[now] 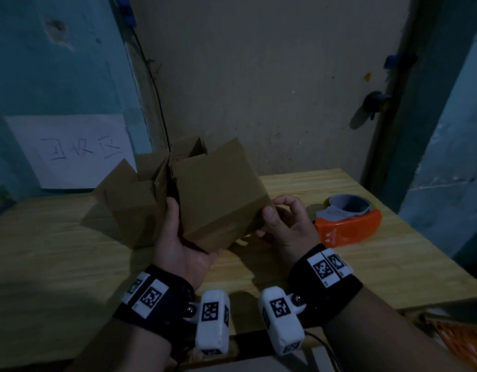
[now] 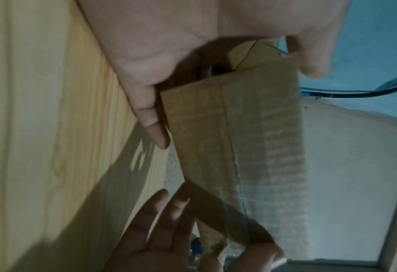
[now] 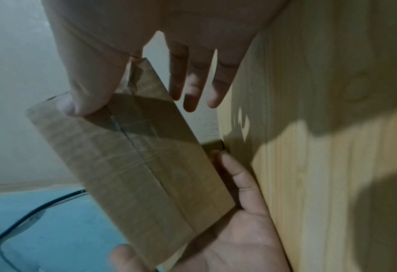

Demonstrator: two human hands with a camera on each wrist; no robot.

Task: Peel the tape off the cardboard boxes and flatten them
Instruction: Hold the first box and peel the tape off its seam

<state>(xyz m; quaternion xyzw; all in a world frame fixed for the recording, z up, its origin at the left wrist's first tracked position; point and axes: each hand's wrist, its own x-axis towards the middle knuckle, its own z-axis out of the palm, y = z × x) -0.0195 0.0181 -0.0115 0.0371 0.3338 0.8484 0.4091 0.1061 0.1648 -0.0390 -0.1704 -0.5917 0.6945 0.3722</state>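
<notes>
Resting on a wooden table [image 1: 366,264] by blue walls [image 1: 57,76], both hands apparently clasp the box [image 1: 218,194].

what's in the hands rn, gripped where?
One cardboard box, taped base toward the wrists. Left hand holds its near-left edge; right hand pinches the right corner at the tape.

Your left hand [image 1: 178,237] grips the near cardboard box [image 1: 218,194] from its left side, thumb at the top edge. Your right hand [image 1: 283,224] pinches its lower right corner. Box is tilted, held above the wooden table [image 1: 339,264]. A second box [image 1: 130,200], flaps open, stands just behind-left. Orange tape dispenser [image 1: 348,221] lies right of your right hand.
</notes>
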